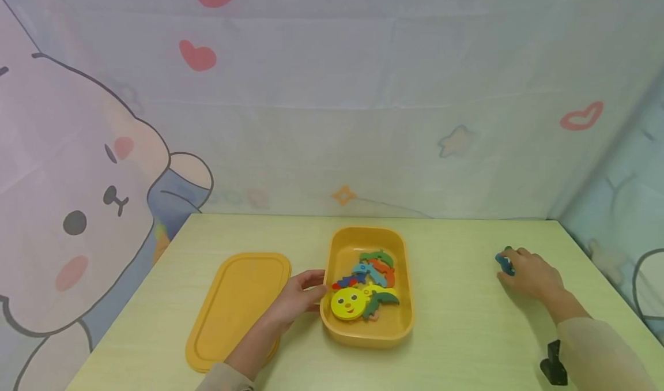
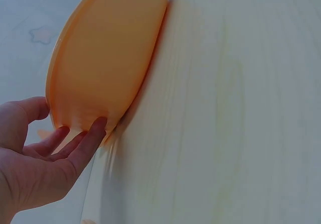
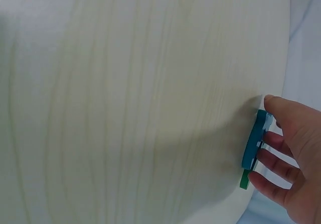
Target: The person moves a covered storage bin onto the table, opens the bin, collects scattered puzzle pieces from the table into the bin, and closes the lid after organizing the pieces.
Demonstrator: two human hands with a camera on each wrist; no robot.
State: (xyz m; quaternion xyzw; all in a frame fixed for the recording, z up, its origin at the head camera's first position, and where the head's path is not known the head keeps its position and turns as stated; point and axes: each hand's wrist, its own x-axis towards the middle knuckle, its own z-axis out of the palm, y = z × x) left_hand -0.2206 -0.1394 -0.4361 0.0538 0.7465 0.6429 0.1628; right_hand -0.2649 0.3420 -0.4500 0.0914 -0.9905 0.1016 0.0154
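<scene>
In the head view, an orange-yellow plastic box (image 1: pixel 399 327) holds several flat colourful toy pieces, among them a yellow smiling face (image 1: pixel 348 304), a light-blue piece (image 1: pixel 369 273) and a green one (image 1: pixel 381 256). My left hand (image 1: pixel 300 299) is at the box's left side. The left wrist view shows its fingers spread against the outer wall, with the thumb by the rim. Off to the right, my right hand (image 1: pixel 531 273) pinches a blue toy piece (image 3: pixel 254 141) between thumb and fingers, low over the table. A green piece (image 3: pixel 244 179) shows beside it; the fingers partly hide both.
A matching flat lid (image 1: pixel 236 310) lies on the pale wooden table (image 1: pixel 456 322), left of the box. Behind the table hangs a printed cloth (image 1: pixel 311 120), and another cloth stands along the right edge. A black device (image 1: pixel 554 365) is by the right sleeve.
</scene>
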